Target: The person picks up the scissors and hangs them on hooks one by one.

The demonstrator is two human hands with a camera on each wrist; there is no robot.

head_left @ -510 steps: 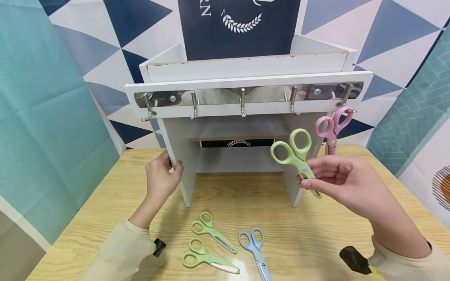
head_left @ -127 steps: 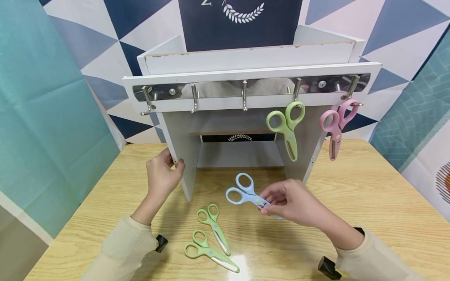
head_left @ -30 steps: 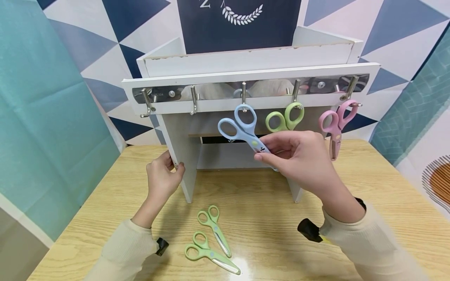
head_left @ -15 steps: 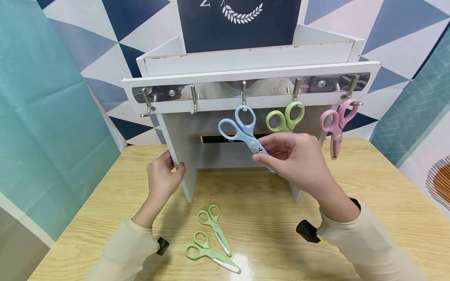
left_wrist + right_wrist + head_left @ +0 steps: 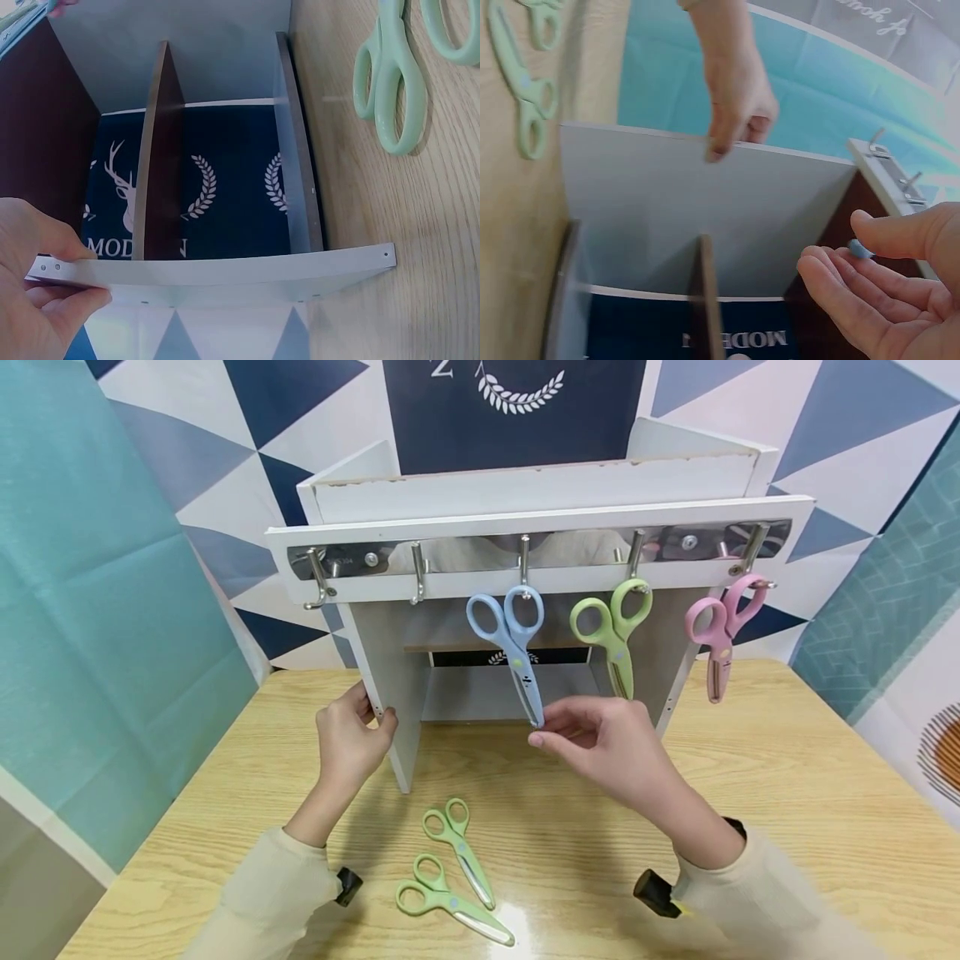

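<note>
The right hand (image 5: 603, 739) had fingertips at the tip of the blue scissors (image 5: 517, 653); pinching or released, I couldn't tell. Above them its long axis ran near vertical, loops up at the middle hook (image 5: 524, 556), blades down. Leftward, the left hand (image 5: 351, 733) pinched the white side panel (image 5: 395, 672).

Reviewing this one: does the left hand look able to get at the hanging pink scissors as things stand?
Probably not: the left hand grips the white side panel at the opposite end from the pink scissors, and the right hand, blue scissors and hanging green scissors lie between.
</note>
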